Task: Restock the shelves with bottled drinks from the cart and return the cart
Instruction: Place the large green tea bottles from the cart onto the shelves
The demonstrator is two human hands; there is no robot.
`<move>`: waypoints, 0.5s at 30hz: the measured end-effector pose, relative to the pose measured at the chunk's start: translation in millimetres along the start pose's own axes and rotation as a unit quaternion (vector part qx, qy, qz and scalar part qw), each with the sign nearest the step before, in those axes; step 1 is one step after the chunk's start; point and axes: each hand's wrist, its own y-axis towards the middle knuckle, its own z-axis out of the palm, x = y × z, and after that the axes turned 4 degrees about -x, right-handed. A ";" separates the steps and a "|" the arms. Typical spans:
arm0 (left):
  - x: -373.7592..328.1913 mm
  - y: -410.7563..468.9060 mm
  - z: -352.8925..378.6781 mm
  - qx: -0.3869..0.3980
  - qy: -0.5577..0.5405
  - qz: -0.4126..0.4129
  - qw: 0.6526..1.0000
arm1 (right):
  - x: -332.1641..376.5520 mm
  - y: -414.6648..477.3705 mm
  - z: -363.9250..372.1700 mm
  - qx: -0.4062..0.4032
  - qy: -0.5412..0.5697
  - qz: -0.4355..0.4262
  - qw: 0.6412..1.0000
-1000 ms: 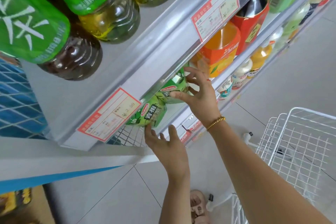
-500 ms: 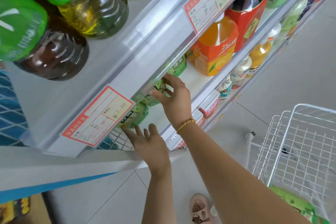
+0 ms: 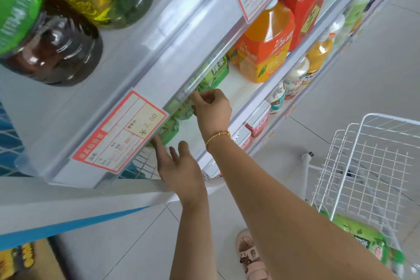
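Observation:
Two green-labelled tea bottles lie under the upper shelf's edge on the white shelf (image 3: 238,79). My right hand (image 3: 211,111), with a gold bracelet, curls its fingers against the further green bottle (image 3: 181,110). My left hand (image 3: 177,166) reaches up with straight fingers, its fingertips touching the nearer green bottle (image 3: 169,130). Another green tea bottle (image 3: 218,70) stands deeper along the shelf. The white wire cart (image 3: 363,154) stands at the right and holds one more green-labelled bottle (image 3: 363,241).
An orange juice bottle (image 3: 266,52) and a red-labelled bottle (image 3: 304,11) stand further along the same shelf. Large tea bottles (image 3: 52,48) sit on the shelf above, behind a price tag (image 3: 122,129). Smaller drinks fill the lower shelves. A sandalled foot (image 3: 250,254) stands on grey tiles.
Both hands have moved left and deeper under the shelf edge, sliding the two green bottles further onto the shelf. The cart's green bottle has come into view.

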 end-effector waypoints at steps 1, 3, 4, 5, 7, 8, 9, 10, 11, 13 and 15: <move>0.4 -0.5 1.4 -0.007 0.008 0.001 1.000 | -5.6 -1.9 1.9 0.015 -0.003 0.015 1.000; 1.2 -1.7 3.0 -0.008 0.027 0.009 1.000 | -12.1 -5.6 3.2 0.044 0.013 0.041 0.998; 2.4 -2.0 3.6 0.001 0.034 0.010 0.999 | -12.8 -5.1 2.6 0.050 0.025 0.057 0.997; 3.7 -1.8 4.4 0.011 0.040 0.010 0.999 | -12.0 -2.7 1.9 0.054 0.030 0.073 0.995; 6.5 -2.0 6.1 0.028 0.058 0.015 0.998 | -8.7 3.6 0.5 0.064 0.023 0.092 0.993; 7.7 -1.8 6.5 0.034 0.071 0.018 0.997 | -6.6 5.6 -1.0 0.073 0.013 0.096 0.993; 7.6 -1.6 7.2 0.040 0.085 0.018 0.995 | -4.4 6.5 -3.2 0.085 -0.001 0.095 0.992; 6.9 -1.1 8.0 0.049 0.102 0.016 0.993 | -1.7 5.5 -7.8 0.098 -0.016 0.087 0.991; 5.0 -0.8 9.1 0.061 0.120 0.012 0.991 | 1.9 1.9 -15.7 0.112 -0.032 0.071 0.991; -0.4 -1.8 10.9 0.094 0.150 -0.001 0.984 | 9.1 -7.7 -41.7 0.132 -0.053 0.032 0.989; -8.1 -11.4 9.9 0.135 0.167 -0.011 0.977 | 15.6 -17.4 -81.9 0.121 -0.066 0.001 0.991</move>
